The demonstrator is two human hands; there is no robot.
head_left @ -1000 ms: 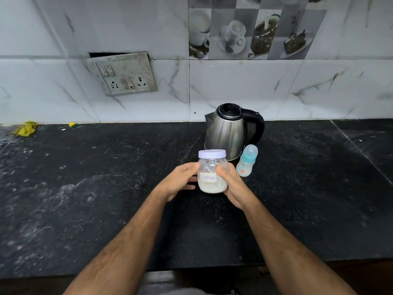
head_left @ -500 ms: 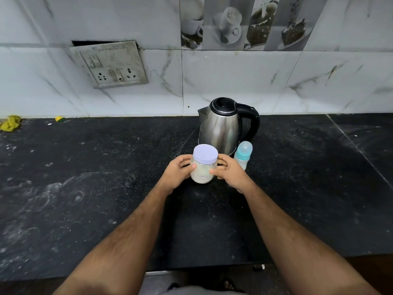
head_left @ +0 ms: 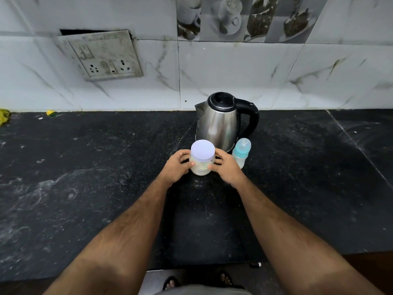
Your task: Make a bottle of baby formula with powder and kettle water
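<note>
A clear jar of pale formula powder (head_left: pixel 201 167) with a white screw lid (head_left: pixel 202 150) stands on the black counter (head_left: pixel 85 177). My left hand (head_left: pixel 175 167) wraps its left side and my right hand (head_left: pixel 226 167) its right side, both touching the jar. Right behind the jar is a steel kettle (head_left: pixel 219 122) with a black lid and handle. A small baby bottle (head_left: pixel 241 153) with a teal collar and clear cap stands just right of my right hand, in front of the kettle's handle.
The tiled wall rises directly behind the kettle, with a grimy socket plate (head_left: pixel 102 56) at upper left. Yellow scraps (head_left: pixel 4 117) lie at the counter's far left. The counter's front edge runs below my forearms, with feet in sandals (head_left: pixel 172 282) on the floor beneath.
The jar has come down from mid-air and away from me, and it now rests on the counter in front of the kettle. Both hands stayed on it. The camera tilted further down.
</note>
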